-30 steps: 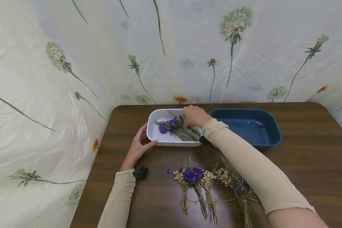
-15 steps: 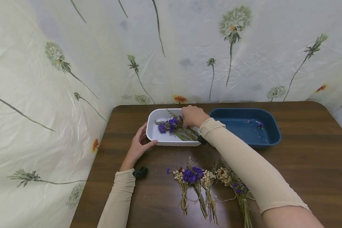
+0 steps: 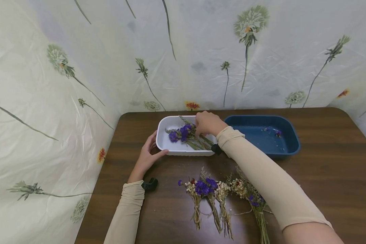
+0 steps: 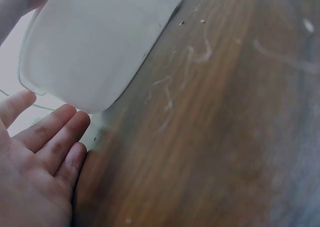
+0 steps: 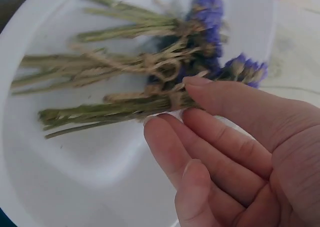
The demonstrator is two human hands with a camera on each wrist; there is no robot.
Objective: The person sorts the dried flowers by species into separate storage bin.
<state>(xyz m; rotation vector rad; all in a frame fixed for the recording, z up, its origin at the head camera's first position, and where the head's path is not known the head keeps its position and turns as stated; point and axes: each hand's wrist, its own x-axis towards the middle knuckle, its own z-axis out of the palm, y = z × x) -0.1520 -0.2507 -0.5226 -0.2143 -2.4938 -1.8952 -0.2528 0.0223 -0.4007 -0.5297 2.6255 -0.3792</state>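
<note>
A white tray (image 3: 189,153) stands at the back left of the wooden table, holding several dried flower bunches (image 3: 184,133) with purple blooms. At its left end lies my left hand (image 3: 147,157), thumb along the front rim and fairly straight fingertips against the end wall (image 4: 80,67). Over the tray's right half reaches my right hand (image 3: 208,123). In the right wrist view, its thumb and fingertips pinch the nearest dried flower bunch (image 5: 90,113) at the tie. The other bunches' stems (image 5: 55,69) lie alongside, bound with twine; some blooms are hidden behind my thumb.
A blue tray (image 3: 259,142) with a few petals and a small purple bloom stands right beside the white one. Nearer me lie tied bunches (image 3: 202,188) joined by twine and a larger bunch (image 3: 260,217), partly covered by my right forearm. A patterned sheet (image 3: 198,64) hangs behind the table.
The head view has shifted very slightly. Both hands stay almost in place, and the bunches in the white tray look nearly the same.
</note>
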